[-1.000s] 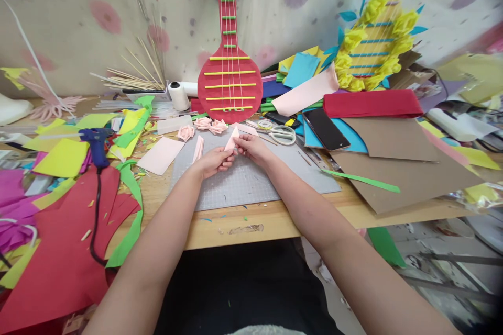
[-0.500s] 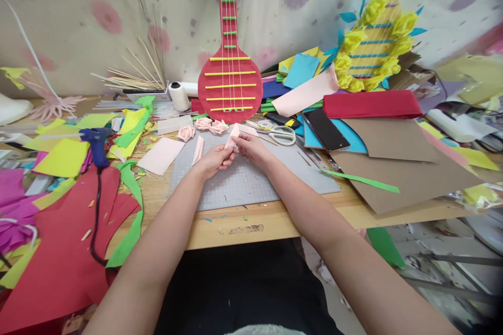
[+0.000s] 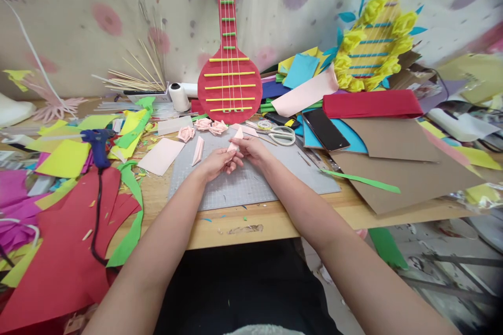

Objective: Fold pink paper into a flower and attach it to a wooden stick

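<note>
Between my two hands is a small folded piece of pale pink paper (image 3: 237,139), held above the grey cutting mat (image 3: 259,183). My left hand (image 3: 220,163) pinches its lower end, with thumb on top. The fingers of my right hand (image 3: 253,148) close on its right side. Left of my hands a second folded pink strip (image 3: 198,150) lies on the mat. Several pink paper roses (image 3: 204,124) sit at the mat's back edge. A flat pink sheet (image 3: 161,156) rests beside the mat on the left.
A red paper banjo shape (image 3: 230,81) leans on the wall behind. Scissors (image 3: 283,135) and a phone (image 3: 326,130) lie to the right, near brown card (image 3: 408,178). At the left are a blue glue gun (image 3: 98,146) and red paper (image 3: 66,241).
The folded pink paper has shifted slightly right and turned a little in my hands. My left fingers have spread slightly beneath it.
</note>
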Demonstrator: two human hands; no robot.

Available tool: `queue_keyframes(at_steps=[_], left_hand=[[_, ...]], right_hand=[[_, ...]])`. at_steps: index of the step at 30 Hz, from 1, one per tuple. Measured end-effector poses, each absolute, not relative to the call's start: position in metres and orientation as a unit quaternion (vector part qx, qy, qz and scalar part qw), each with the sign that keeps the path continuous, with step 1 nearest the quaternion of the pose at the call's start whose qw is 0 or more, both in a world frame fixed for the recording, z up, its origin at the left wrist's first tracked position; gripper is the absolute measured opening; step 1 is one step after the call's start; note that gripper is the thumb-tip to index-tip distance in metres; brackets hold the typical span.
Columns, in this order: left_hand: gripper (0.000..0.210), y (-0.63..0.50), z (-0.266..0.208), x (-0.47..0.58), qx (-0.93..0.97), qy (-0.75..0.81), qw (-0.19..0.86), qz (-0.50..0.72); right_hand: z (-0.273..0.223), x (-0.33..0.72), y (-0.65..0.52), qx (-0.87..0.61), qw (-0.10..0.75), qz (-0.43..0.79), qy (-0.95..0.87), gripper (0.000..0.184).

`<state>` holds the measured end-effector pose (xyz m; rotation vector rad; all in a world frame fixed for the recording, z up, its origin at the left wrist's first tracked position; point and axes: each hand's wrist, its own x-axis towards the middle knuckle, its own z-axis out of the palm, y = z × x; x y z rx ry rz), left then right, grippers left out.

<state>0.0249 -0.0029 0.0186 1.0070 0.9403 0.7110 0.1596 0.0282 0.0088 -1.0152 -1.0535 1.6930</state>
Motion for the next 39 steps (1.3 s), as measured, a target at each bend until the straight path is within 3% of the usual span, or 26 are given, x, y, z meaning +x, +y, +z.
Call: queue_keyframes(at_steps=[21,23,25,27,39], left_hand=[[0.037,-0.003,0.029,0.008,0.495,0.430,0.742,0.141],[0.033,0.001,0.035,0.004,0.493,0.458,0.699,0.244],[0.027,0.006,0.038,0.005,0.482,0.486,0.606,0.405],[0.020,0.011,0.036,0.011,0.488,0.512,0.508,0.491],[0.016,0.018,0.013,0.019,0.605,0.624,0.283,0.406]], right_hand=[[0.017,0.201,0.050,-0.450,0.536,0.626,-0.346,0.022],[0.019,0.203,0.050,-0.452,0.529,0.629,-0.348,0.020],[0.019,0.198,0.047,-0.455,0.509,0.637,-0.359,0.019],[0.017,0.187,0.043,-0.453,0.496,0.638,-0.376,0.021],[0.008,0.159,0.030,-0.479,0.488,0.576,-0.448,0.033]])
